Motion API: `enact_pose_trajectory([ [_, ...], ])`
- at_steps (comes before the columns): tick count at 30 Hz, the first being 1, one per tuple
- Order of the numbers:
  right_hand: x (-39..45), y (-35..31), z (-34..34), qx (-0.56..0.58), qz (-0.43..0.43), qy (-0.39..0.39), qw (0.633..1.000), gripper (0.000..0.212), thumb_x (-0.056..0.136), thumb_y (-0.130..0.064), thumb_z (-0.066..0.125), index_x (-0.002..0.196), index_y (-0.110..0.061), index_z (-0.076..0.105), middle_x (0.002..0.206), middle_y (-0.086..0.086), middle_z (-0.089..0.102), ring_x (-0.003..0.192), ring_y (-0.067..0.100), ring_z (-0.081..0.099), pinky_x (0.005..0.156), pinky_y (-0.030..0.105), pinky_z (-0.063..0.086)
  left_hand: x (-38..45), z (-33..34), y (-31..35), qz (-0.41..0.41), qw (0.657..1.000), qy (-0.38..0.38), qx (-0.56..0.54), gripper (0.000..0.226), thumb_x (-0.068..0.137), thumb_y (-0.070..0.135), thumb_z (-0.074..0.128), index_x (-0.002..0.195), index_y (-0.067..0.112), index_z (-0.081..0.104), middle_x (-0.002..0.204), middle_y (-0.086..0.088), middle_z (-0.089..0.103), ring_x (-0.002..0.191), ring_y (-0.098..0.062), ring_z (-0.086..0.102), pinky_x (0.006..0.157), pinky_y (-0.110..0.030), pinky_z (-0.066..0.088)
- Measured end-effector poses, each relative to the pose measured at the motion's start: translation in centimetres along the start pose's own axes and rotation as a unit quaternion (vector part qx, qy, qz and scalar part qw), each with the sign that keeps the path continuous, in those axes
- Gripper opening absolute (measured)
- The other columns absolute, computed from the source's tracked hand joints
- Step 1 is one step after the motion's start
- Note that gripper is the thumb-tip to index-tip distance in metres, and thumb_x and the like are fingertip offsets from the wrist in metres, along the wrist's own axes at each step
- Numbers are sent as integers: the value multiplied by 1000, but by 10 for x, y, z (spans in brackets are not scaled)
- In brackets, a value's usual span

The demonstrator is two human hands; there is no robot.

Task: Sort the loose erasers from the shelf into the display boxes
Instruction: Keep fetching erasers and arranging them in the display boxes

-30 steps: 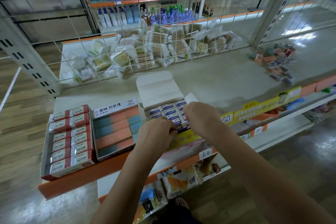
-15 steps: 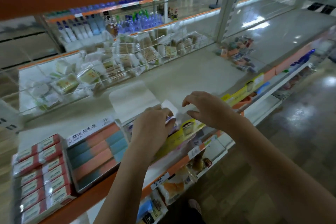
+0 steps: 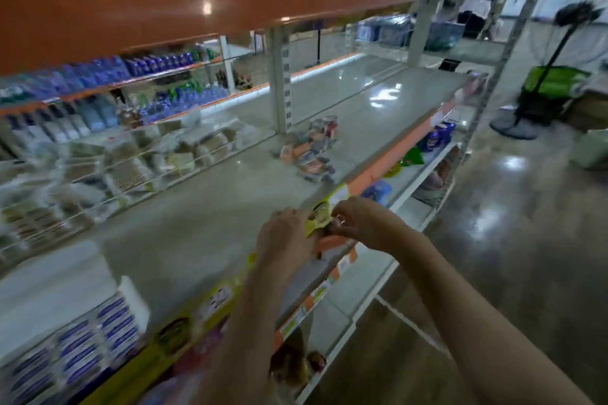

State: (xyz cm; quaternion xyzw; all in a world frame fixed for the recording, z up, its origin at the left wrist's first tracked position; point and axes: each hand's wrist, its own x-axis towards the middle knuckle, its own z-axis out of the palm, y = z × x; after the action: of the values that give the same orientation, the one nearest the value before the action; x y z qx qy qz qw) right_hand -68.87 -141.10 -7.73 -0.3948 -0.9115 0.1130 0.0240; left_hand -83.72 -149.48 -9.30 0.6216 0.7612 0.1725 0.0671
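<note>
We see both hands at the orange shelf edge (image 3: 378, 171), left hand (image 3: 284, 235) and right hand (image 3: 365, 223) curled, grip contents blurred, cannot tell. Loose pile of small orange and blue erasers (image 3: 312, 148) at 12 o'clock, blue-labelled eraser display box (image 3: 75, 348) at 8 o'clock.

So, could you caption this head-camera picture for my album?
Both hands meet at the shelf edge, between the boxed erasers and the loose eraser pile.

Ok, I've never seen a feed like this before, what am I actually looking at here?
There is no machine. A person wears one camera on the head, looking down at their own bare arms. The left hand and right hand meet at the front edge of a grey shop shelf. Whether either grip holds anything is too blurred to tell. A pile of loose erasers lies further along. A display box of blue-labelled erasers sits at lower left.
</note>
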Motion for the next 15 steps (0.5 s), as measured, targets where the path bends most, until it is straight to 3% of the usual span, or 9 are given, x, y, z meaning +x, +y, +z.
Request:
enact_pose_trajectory([
  [7, 36, 81, -19, 65, 16, 26, 997, 37, 90, -28, 58, 125, -16, 52, 124, 6, 52, 108, 23, 55, 90, 37, 45, 78, 24, 25, -40, 998, 29, -25, 38, 91, 39, 54, 123, 19, 58, 117, -6, 60, 111, -25, 52, 88, -35, 45],
  [12, 99, 124, -26, 69, -9, 29, 997, 35, 89, -30, 59, 122, -19, 53, 121, 3, 54, 103, 18, 55, 85, 29, 45, 137, 31, 17, -76, 994, 61, -44, 34, 91, 35, 55, 122, 21, 60, 113, -4, 62, 103, -24, 57, 83, -37, 49],
  [15, 144, 144, -27, 61, -14, 15, 998, 36, 90, -29, 57, 124, -18, 53, 124, 4, 52, 109, 20, 53, 91, 31, 42, 180, 34, 8, -101, 993, 56, -36, 42, 93, 28, 54, 133, 18, 50, 127, -5, 58, 109, -24, 57, 85, -32, 47],
])
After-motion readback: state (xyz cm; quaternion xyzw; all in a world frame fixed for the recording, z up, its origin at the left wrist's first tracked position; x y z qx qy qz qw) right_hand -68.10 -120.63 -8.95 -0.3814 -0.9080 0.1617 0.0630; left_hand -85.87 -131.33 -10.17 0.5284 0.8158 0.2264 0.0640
